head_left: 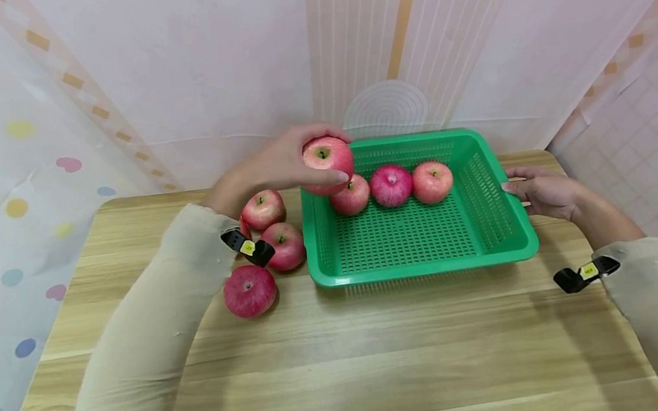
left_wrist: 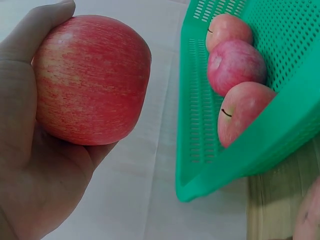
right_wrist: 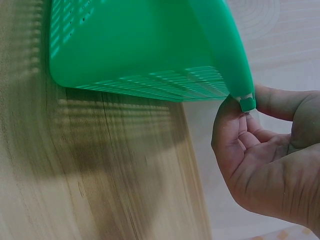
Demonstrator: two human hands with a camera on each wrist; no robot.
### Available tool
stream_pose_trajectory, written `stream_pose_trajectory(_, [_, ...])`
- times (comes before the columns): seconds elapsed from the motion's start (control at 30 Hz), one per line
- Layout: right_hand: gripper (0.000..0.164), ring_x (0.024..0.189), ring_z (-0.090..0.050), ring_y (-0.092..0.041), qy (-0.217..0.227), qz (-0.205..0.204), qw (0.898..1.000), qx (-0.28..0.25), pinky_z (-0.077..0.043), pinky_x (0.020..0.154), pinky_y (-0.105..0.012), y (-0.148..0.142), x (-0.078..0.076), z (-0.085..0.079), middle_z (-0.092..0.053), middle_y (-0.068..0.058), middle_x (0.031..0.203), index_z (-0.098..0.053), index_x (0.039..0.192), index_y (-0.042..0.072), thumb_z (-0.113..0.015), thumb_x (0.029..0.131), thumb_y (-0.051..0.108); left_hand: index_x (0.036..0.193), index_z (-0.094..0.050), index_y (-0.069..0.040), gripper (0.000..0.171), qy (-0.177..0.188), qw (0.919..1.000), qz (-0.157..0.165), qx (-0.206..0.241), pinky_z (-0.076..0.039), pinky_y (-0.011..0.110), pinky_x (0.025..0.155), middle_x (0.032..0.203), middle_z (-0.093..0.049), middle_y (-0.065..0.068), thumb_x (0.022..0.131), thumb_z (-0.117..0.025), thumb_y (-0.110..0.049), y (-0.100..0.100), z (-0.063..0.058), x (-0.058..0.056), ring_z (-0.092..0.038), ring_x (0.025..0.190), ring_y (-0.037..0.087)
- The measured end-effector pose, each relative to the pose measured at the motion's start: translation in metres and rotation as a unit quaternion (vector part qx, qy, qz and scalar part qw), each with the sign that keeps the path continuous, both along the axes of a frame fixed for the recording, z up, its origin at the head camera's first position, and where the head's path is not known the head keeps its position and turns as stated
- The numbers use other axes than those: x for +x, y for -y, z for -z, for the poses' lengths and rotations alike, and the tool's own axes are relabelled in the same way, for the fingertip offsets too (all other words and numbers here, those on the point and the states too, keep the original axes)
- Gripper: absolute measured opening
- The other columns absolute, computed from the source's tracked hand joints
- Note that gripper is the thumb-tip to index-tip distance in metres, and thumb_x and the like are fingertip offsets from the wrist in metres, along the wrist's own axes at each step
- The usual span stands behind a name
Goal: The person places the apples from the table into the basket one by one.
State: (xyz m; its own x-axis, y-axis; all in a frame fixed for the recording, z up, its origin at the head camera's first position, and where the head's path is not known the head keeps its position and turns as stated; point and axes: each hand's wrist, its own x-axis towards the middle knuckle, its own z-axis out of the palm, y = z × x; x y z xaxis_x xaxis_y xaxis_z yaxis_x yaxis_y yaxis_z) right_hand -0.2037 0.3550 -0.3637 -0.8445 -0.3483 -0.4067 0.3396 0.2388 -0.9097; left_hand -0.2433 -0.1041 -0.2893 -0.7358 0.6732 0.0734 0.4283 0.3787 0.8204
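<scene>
My left hand grips a red apple above the left rim of a green plastic basket. In the left wrist view, thumb and fingers curl round this streaked apple, apart from the basket wall. Three apples stand in a row inside the basket: a pale red one, a darker one and another pale one. At the basket's right end my right hand pinches the rim; the right wrist view shows thumb and fingers on either side of its edge.
Left of the basket, several apples lie on the wooden table: one at the back, one beside the basket, and a dark red one nearer the front. A patterned cloth hangs behind the table's back edge.
</scene>
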Motion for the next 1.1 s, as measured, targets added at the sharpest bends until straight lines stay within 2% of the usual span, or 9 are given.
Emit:
stream_pose_trajectory(0.13, [0.019, 0.086, -0.072, -0.014, 0.002, 0.002, 1.0, -0.004, -0.059, 0.074, -0.034, 0.0, 0.0, 0.0, -0.072, 0.0, 0.097, -0.058, 0.117, 0.014, -0.044, 0.109, 0.006, 0.133, -0.063, -0.018, 0.054, -0.005, 1.0, 0.007, 0.0, -0.053, 0.035, 0.091, 0.118, -0.067, 0.0, 0.085, -0.083, -0.03, -0.007, 0.003, -0.003, -0.063, 0.103, 0.016])
stream_pose_trajectory(0.37, [0.018, 0.085, -0.072, -0.013, 0.005, 0.009, 1.0, -0.004, -0.059, 0.074, -0.033, 0.0, 0.001, 0.001, -0.072, 0.0, 0.096, -0.058, 0.116, 0.014, -0.044, 0.108, 0.005, 0.132, -0.063, -0.019, 0.054, 0.012, 0.9997, 0.02, 0.007, -0.054, 0.036, 0.09, 0.117, -0.066, 0.001, 0.084, -0.083, -0.033, -0.021, 0.004, -0.006, -0.063, 0.102, 0.018])
stream_pose_trajectory(0.53, [0.018, 0.085, -0.072, -0.013, 0.005, 0.01, 1.0, -0.008, -0.059, 0.074, -0.033, -0.001, 0.001, 0.002, -0.072, 0.0, 0.096, -0.059, 0.115, 0.013, -0.044, 0.108, 0.005, 0.132, -0.063, -0.016, 0.053, 0.024, 0.999, 0.031, 0.02, -0.056, 0.037, 0.088, 0.116, -0.066, 0.003, 0.084, -0.083, -0.029, -0.031, 0.005, -0.007, -0.064, 0.101, 0.02])
stream_pose_trajectory(0.77, [0.019, 0.086, -0.072, -0.014, 0.006, 0.01, 1.0, -0.006, -0.059, 0.074, -0.034, -0.002, 0.002, 0.002, -0.072, 0.0, 0.096, -0.06, 0.114, 0.014, -0.044, 0.108, 0.005, 0.131, -0.063, -0.018, 0.053, 0.037, 0.9989, 0.026, 0.01, -0.056, 0.035, 0.089, 0.116, -0.066, 0.002, 0.084, -0.083, -0.032, -0.047, 0.008, -0.01, -0.065, 0.102, 0.018])
stream_pose_trajectory(1.0, [0.02, 0.086, -0.072, -0.014, 0.007, 0.011, 1.0, -0.012, -0.059, 0.074, -0.033, -0.002, 0.003, 0.001, -0.072, -0.001, 0.096, -0.061, 0.113, 0.014, -0.044, 0.108, 0.005, 0.128, -0.064, -0.02, 0.05, 0.023, 0.9989, 0.038, 0.014, -0.055, 0.033, 0.09, 0.114, -0.068, -0.001, 0.083, -0.083, -0.035, -0.064, 0.013, -0.012, -0.065, 0.101, 0.015])
stream_pose_trajectory(1.1, [0.02, 0.085, -0.072, -0.014, 0.007, 0.009, 1.0, -0.013, -0.059, 0.074, -0.034, -0.002, 0.002, 0.001, -0.072, -0.001, 0.096, -0.061, 0.113, 0.014, -0.044, 0.108, 0.005, 0.127, -0.064, -0.021, 0.05, 0.029, 0.9986, 0.04, 0.018, -0.055, 0.033, 0.089, 0.115, -0.067, -0.002, 0.083, -0.083, -0.035, -0.07, 0.016, -0.013, -0.064, 0.102, 0.015])
